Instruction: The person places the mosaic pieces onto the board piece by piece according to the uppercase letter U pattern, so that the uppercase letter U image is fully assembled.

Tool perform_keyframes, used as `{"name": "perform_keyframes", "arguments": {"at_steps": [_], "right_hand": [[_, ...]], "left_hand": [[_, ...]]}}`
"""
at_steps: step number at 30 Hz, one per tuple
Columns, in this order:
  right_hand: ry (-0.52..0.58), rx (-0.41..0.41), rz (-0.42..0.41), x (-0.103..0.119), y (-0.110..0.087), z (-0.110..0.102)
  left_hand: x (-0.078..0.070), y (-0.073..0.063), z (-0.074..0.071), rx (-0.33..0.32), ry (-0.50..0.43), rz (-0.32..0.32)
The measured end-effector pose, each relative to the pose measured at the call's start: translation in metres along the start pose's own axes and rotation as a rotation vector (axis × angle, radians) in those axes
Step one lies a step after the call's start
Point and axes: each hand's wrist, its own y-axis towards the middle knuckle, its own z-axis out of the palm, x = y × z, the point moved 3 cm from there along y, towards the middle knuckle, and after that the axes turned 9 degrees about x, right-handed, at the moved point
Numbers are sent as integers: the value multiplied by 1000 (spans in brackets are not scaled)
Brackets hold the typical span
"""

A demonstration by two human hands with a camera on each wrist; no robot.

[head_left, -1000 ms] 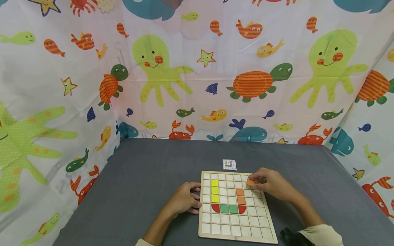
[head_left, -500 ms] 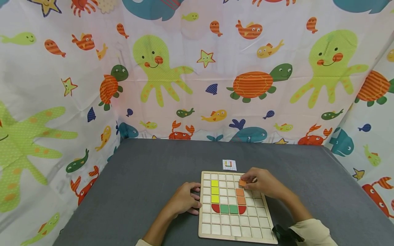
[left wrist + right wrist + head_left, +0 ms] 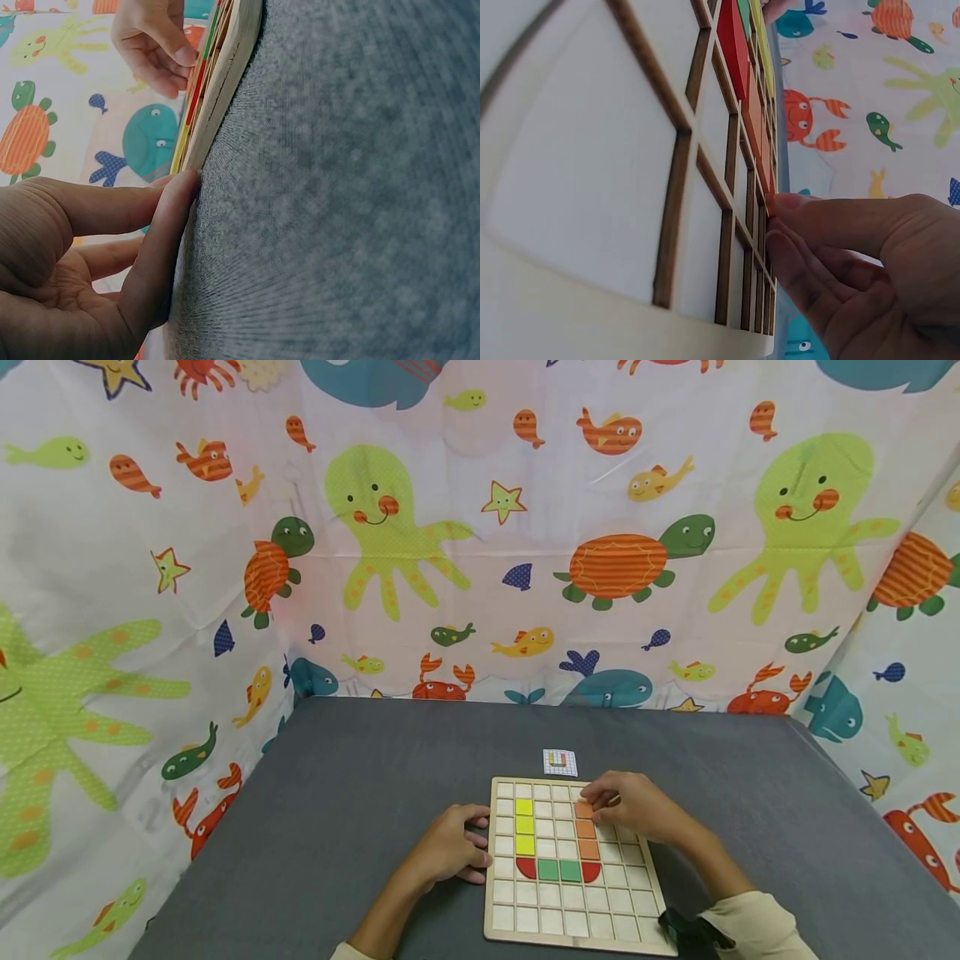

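A wooden grid board (image 3: 574, 942) with white cells lies on the grey table. Yellow tiles (image 3: 524, 827) form a column on its left. Green tiles (image 3: 559, 870) lie below, between two red rounded tiles (image 3: 591, 872). Orange square tiles (image 3: 587, 839) form a column on the right. My right hand (image 3: 636, 803) pinches the topmost orange tile (image 3: 582, 811), which sits in line with that column; fingertips partly cover it. At the board's left edge, my left hand (image 3: 448, 843) rests with thumb and fingers spread along the side, as the left wrist view also shows touching the rim.
A small card (image 3: 559, 762) printed with a coloured grid pattern lies just behind the board. The grey cloth-covered table (image 3: 360, 793) stretches around it. A curtain (image 3: 480, 568) with sea animals hangs behind and at both sides.
My right hand has moved left with the orange tile and lowered it into the cell above the other orange ones. My left hand has stayed at the board's edge.
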Motion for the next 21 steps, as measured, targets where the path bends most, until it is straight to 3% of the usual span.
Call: {"name": "perform_keyframes", "arguments": {"at_steps": [10, 17, 21], "right_hand": [[9, 8, -2, -2, -3, -2], [-24, -49, 12, 2, -21, -8], [-51, -59, 47, -1, -36, -17]], "left_hand": [[-1, 1, 1, 2, -2, 11], [-2, 4, -4, 72, -56, 31], [-6, 3, -11, 73, -35, 89]]}}
